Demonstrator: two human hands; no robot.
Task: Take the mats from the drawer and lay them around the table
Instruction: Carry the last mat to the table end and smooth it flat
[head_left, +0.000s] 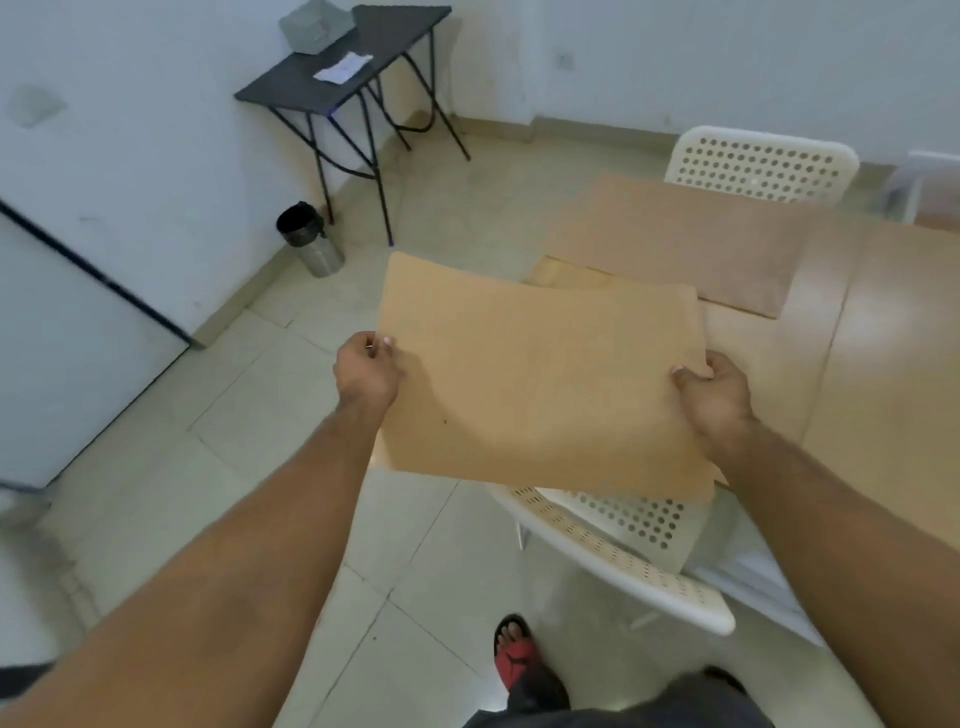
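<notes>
Status: held mat (540, 384) is pinched at both side edges, fingers of left hand (366, 371) and right hand (714, 395) clamped on it (kept flat, likely for laying). It is held above the tabletop (883, 364) left edge, over the chair (613, 551); laid mat (675, 239) sits at the far corner.

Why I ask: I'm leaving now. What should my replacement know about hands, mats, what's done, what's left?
Left hand and right hand each grip a side edge of the held mat, in the air over the near chair by the table.
Done: the laid mat lies flat on the table.
Left: lay the held mat; drawer not in view, so further mats unknown.
</notes>
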